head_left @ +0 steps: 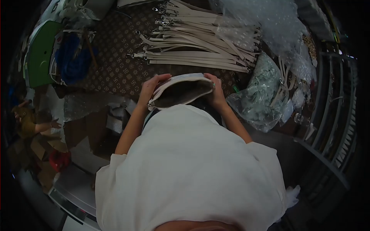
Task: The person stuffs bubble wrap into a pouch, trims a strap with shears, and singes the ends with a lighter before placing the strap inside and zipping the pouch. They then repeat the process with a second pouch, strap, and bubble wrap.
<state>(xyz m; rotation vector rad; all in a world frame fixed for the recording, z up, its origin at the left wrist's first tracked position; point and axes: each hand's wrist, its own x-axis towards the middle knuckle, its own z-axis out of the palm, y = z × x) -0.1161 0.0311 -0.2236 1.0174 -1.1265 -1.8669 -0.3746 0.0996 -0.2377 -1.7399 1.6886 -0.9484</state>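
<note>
Currently, cream zip pouch (180,93) sits btwn both hands, mouth gaping, long axis approx. L–R; L hand (150,88) pinches one end, R hand (217,90) the other, equally near; clip-end straps (198,60) beyond.

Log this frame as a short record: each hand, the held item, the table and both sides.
left hand: the left hand grips the pouch at its left end
right hand: the right hand holds its right end
held item: pale pouch, mouth open, dark interior showing
table: pale straps with metal clasps, laid roughly side by side on a patterned cloth
left side: blue bundle, green panel
right side: clear plastic bag, contents unclear; bubble wrap beyond
</note>
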